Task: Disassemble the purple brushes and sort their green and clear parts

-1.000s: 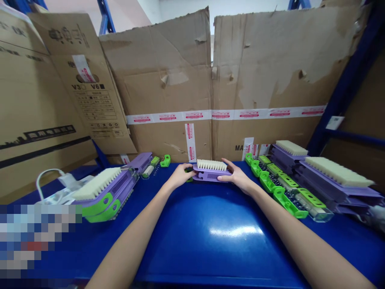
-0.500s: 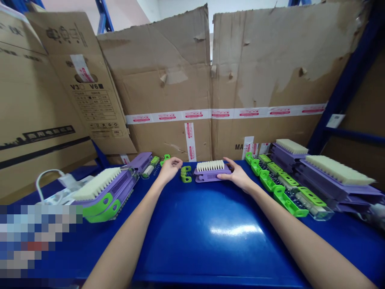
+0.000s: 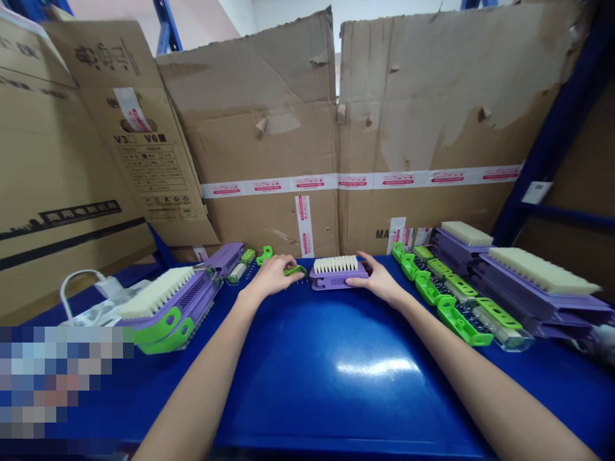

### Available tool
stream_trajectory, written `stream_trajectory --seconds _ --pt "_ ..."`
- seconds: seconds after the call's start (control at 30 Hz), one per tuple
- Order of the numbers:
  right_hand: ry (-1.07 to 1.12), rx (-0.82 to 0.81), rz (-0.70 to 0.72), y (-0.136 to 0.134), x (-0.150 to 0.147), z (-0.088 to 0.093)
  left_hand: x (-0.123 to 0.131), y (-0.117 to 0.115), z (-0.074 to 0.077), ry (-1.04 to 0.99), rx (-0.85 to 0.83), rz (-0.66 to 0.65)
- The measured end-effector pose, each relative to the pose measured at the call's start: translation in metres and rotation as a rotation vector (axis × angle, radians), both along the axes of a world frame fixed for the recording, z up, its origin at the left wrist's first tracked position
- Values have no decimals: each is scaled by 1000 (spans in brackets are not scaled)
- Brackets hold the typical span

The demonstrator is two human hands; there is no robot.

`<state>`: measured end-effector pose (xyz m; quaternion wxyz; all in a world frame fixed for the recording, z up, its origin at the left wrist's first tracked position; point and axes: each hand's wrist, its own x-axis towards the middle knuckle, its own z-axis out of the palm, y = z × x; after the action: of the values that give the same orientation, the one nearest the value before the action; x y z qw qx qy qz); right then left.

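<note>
A purple brush body with pale bristles [image 3: 336, 272] lies at the far middle of the blue table [image 3: 336, 371]. My right hand [image 3: 377, 276] rests against its right end, thumb and fingers clasping it. My left hand [image 3: 273, 274] lies just left of the brush, fingers closed over a green clip [image 3: 294, 271] on the table. Another green clip [image 3: 264, 255] sits behind my left hand.
Assembled purple-and-green brushes [image 3: 166, 307] are stacked at the left beside a white cable [image 3: 79, 282]. A row of green clips and clear parts [image 3: 451, 301] and stacked purple brushes [image 3: 538, 282] fill the right. Cardboard boxes [image 3: 307, 141] wall the back.
My left hand left the brush, reached back left toward the far clip, then came down onto the green clip beside the brush. The right hand stayed on the brush.
</note>
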<state>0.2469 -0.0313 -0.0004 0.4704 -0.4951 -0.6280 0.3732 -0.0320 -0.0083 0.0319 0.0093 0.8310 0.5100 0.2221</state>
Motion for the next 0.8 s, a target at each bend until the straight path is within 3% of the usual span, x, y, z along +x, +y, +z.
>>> stream_trajectory --seconds 0.23,0.43,0.63,0.8 --pt "-11 17 -7 2 0 -2 7 -4 -6 232 42 -21" --pt "-19 25 -9 2 0 -3 8 -9 0 250 140 7" --pt "-32 25 -14 1 -1 -3 12 -7 -10 223 87 -34" --pt "-50 15 -25 0 -1 -1 14 -4 -5 221 127 19"
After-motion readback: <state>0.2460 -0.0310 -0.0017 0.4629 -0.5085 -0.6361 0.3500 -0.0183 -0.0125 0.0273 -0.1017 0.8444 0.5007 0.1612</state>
